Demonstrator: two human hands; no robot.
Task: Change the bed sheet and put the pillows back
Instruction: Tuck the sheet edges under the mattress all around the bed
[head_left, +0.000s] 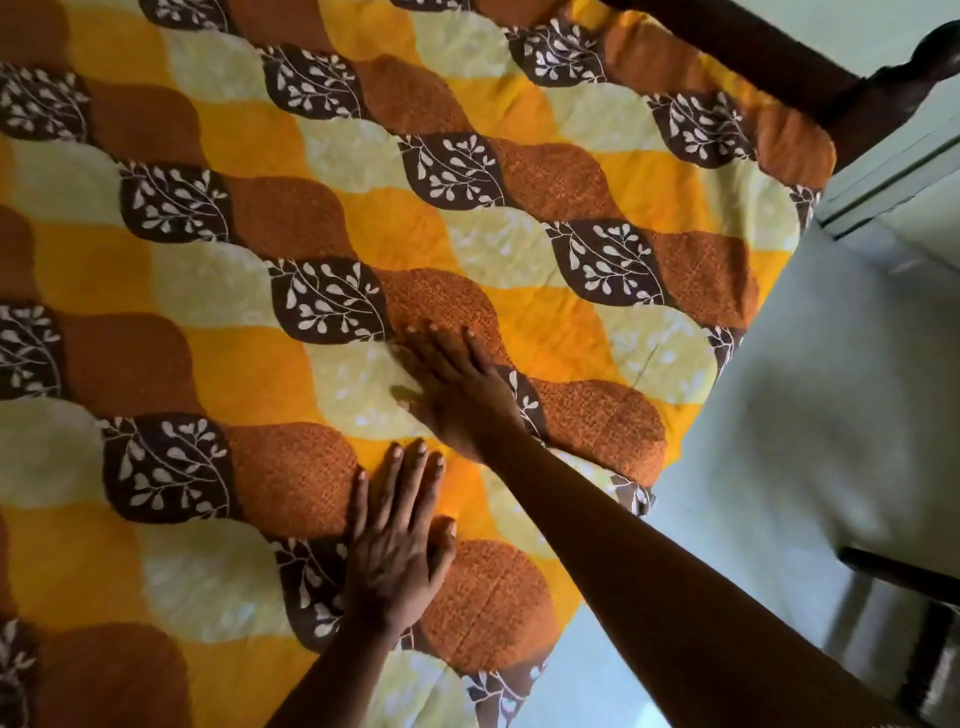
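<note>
The left hand (397, 545) and, at one o'clock from it, the right hand (457, 395) are pressing flat with straight fingers, gripping nothing, on the leaf-patterned bed sheet (415, 218) lying spread under them, probably smoothing out creases.

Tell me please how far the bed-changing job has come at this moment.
Done: the patterned sheet lies spread out flat, up to the dark wooden bed frame. In hand: the left hand and the right hand press flat on it, apparently smoothing. Left: no pillows are in view, so putting them back seems not yet done.
</note>
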